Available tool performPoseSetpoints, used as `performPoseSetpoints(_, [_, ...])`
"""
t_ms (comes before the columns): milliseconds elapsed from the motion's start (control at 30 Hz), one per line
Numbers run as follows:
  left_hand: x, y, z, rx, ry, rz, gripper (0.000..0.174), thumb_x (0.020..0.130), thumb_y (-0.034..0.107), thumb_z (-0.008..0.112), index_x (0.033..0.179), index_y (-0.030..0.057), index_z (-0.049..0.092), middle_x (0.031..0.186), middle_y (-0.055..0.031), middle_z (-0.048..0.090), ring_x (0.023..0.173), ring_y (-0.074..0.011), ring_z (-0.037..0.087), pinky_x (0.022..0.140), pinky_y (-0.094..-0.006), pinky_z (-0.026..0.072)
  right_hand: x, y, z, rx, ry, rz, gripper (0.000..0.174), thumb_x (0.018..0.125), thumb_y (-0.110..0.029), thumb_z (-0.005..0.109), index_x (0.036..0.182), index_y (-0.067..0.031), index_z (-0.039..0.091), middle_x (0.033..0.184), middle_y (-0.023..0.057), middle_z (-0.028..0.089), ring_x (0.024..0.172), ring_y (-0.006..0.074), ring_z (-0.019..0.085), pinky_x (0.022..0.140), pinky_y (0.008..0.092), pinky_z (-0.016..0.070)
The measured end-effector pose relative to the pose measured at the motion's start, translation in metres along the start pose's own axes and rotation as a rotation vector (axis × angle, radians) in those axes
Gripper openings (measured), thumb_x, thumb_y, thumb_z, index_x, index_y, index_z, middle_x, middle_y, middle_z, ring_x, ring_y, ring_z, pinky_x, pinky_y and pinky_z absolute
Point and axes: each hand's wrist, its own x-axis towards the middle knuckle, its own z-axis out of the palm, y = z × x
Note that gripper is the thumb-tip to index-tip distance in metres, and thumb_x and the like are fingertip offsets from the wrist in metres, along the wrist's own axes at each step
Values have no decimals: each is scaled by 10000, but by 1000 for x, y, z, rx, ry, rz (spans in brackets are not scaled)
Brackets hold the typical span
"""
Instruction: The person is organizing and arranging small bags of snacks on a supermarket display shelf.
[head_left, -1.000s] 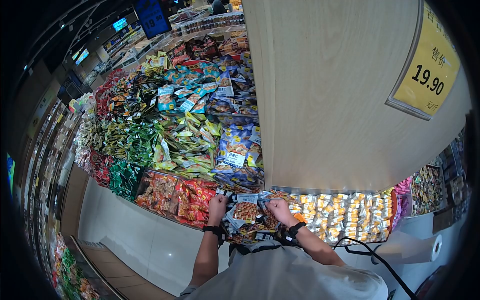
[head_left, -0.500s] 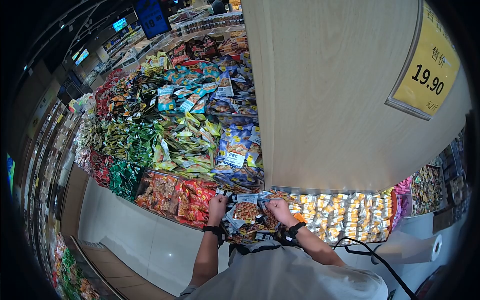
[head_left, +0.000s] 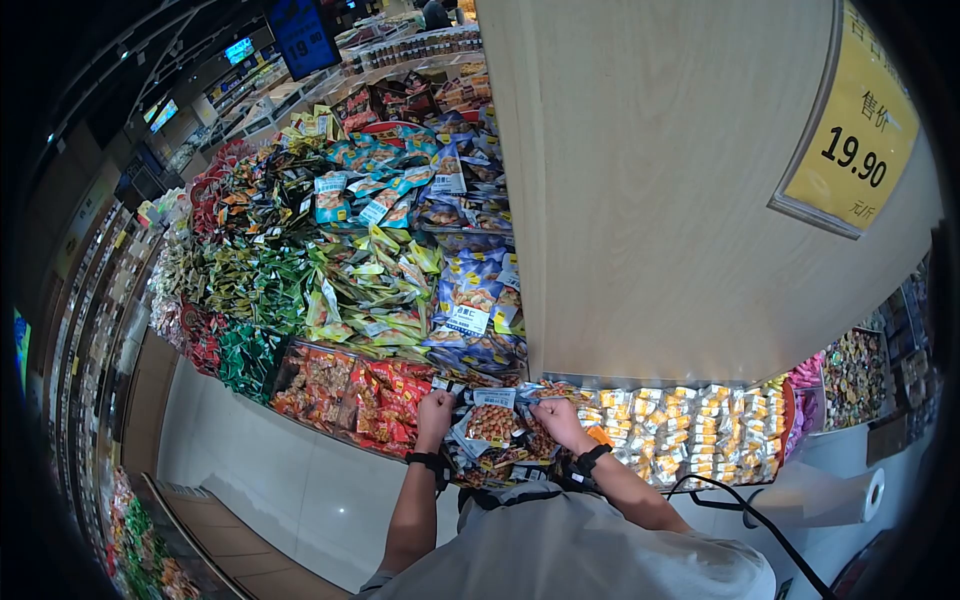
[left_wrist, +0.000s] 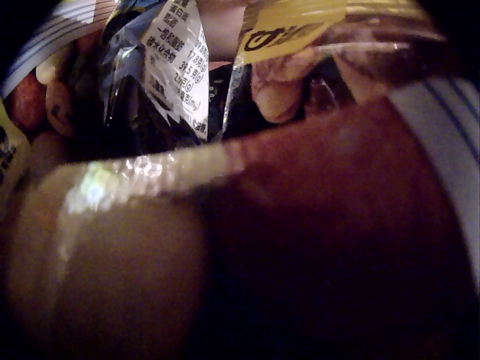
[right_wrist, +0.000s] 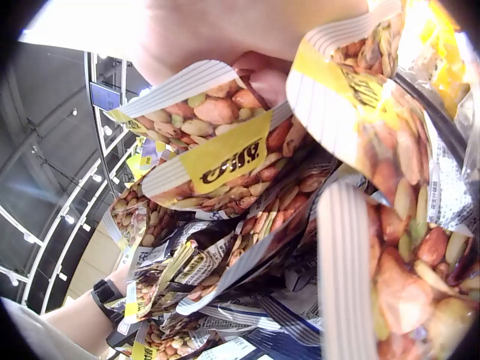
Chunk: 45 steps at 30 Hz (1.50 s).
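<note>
In the head view, my left hand is curled at the left side of a bin of mixed-nut packets, next to red-wrapped snacks. My right hand, also curled, is at the bin's right side. Between the hands lies a sign card with a nut picture and blue-white print. The right wrist view shows the right hand close over clear nut packets with yellow bands and striped ends; one packet edge covers part of its fingers. Blurred nut packets fill the left wrist view and mostly hide the left hand.
A tall wooden panel with a yellow price sign rises ahead on the right. White-and-orange wrapped snacks lie to the right. Green, teal and purple packets pile up beyond. A plastic bag roll hangs at lower right.
The head view has shifted very slightly. Both hands and the packets stay where they were.
</note>
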Motion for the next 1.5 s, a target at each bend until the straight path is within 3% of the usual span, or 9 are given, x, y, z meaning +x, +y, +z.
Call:
performPoseSetpoints(667, [1, -2, 0, -6, -1, 20, 327, 992, 247, 668, 812, -25, 696, 731, -97, 690, 697, -178, 637, 685, -362, 506, 2, 5, 0, -6, -6, -10, 443, 1036, -286, 694, 713, 6, 613, 575, 24, 534, 560, 112, 464, 545, 355, 391])
performPoseSetpoints(733, [1, -5, 1, -5, 18, 35, 326, 989, 287, 685, 843, -3, 710, 716, -117, 697, 667, -256, 657, 672, -405, 516, 1, 4, 0, -9, -6, -5, 441, 1035, -284, 695, 712, 6, 613, 576, 25, 533, 561, 113, 464, 546, 356, 392])
performPoseSetpoints(1133, [6, -15, 5, -21, 18, 52, 338, 992, 302, 680, 844, -1, 706, 694, -140, 672, 653, -285, 643, 648, -431, 501, 0, 1, 0, -13, 6, -10, 439, 1032, -275, 698, 710, 11, 610, 579, 29, 526, 566, 118, 458, 553, 358, 399])
performPoseSetpoints(1500, [2, -8, 2, -3, 25, 52, 325, 987, 288, 682, 830, 4, 699, 680, -118, 653, 638, -267, 617, 642, -423, 492, 2, 7, 1, -6, -5, -16, 444, 1035, -281, 695, 706, 3, 605, 574, 29, 518, 559, 122, 450, 547, 360, 391])
